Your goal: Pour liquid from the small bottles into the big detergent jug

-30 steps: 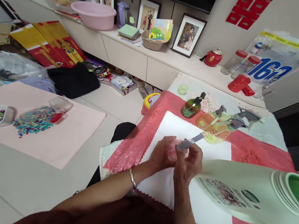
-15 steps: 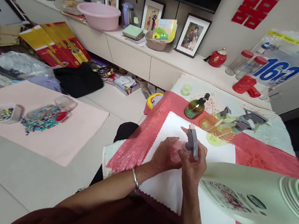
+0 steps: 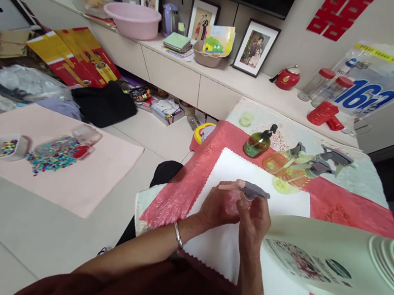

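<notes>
A clear pinkish spray bottle (image 3: pixel 232 202) is held between both hands over a white scallop-edged mat (image 3: pixel 217 243). My left hand (image 3: pixel 214 206) is wrapped round the bottle's body from the left, with a silver bangle on that wrist. At the neck, my right hand (image 3: pixel 255 221) closes its thumb and fingers about the collar of the grey and pink trigger head (image 3: pixel 250 190). The pink nozzle points left, and the trigger side is partly hidden by my fingers. Much of the bottle lies behind the hands.
A large pale green jug (image 3: pixel 332 258) lies on its side at the right. Behind the mat stand a green pump bottle (image 3: pixel 256 144) and several yellowish spray bottles (image 3: pixel 299 173). Left on the floor, colourful small pieces (image 3: pixel 51 159) lie on a pink sheet (image 3: pixel 99 172).
The trigger head has turned on the bottle, so its nozzle now points left instead of away from me. My right fingers have shifted slightly round the collar; the left hand stays put.
</notes>
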{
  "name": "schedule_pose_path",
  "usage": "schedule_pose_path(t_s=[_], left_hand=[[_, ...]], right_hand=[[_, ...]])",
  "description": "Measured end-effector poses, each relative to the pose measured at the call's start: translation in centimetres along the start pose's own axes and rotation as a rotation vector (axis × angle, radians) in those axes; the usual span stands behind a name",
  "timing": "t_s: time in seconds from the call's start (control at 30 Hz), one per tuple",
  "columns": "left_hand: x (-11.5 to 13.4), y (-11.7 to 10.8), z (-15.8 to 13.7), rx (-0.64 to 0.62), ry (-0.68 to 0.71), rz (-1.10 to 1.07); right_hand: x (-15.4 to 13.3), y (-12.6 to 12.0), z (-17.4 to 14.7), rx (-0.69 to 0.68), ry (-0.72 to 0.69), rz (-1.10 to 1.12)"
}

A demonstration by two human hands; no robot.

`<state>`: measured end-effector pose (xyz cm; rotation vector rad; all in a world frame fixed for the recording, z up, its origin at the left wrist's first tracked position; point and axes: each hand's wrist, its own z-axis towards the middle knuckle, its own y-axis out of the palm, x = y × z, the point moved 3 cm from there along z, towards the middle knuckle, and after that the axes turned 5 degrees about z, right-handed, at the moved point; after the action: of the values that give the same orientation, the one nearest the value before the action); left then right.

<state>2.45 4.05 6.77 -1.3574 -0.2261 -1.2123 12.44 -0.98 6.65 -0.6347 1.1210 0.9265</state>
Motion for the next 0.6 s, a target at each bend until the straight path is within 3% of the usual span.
schedule_pose_path(t_s=[0.1,0.23,0.37,0.6], left_hand=[[-0.9,0.8,-0.5,0.014,0.035,0.031],[-2.2,1.7,-1.1,0.065,-0.092,0.069],[-2.3,2.0,-1.1,-0.010,-0.143,0.076],[-3.7,2.7,-1.6,0.071,-0.216,-0.086]], right_hand=[[-0.1,-0.2,0.4,0.047,-0.050,-0.038],[-0.1,0.0,0.4,0.027,-0.053,-0.035],[-1.0,0.1,0.0,0.086,-0.050,-0.047],[-6.3,0.6,2.7,0.122,-0.192,-0.097]])
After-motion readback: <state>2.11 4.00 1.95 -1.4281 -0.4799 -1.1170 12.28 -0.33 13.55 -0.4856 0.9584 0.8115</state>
